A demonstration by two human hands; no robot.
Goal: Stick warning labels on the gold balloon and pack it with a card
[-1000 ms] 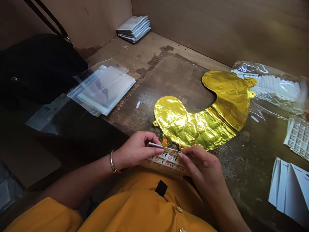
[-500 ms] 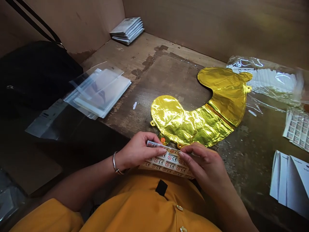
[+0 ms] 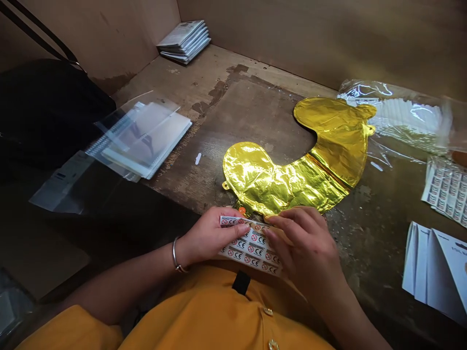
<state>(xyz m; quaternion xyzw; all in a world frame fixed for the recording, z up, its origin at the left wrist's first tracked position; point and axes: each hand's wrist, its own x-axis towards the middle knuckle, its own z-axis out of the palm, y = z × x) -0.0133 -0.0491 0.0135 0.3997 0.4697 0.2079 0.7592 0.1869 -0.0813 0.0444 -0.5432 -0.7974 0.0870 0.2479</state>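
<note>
Now the sheet (image 3: 246, 258) is tilting flatter, opening its stickers (image 3: 258, 237) to reach, left hand (image 3: 208, 235) pinching it, right hand (image 3: 309, 239) touching, hold unclear.

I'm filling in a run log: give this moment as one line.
left hand: holds sticker sheet | right hand: at sheet's upper edge | gold foil balloon: on table
</note>
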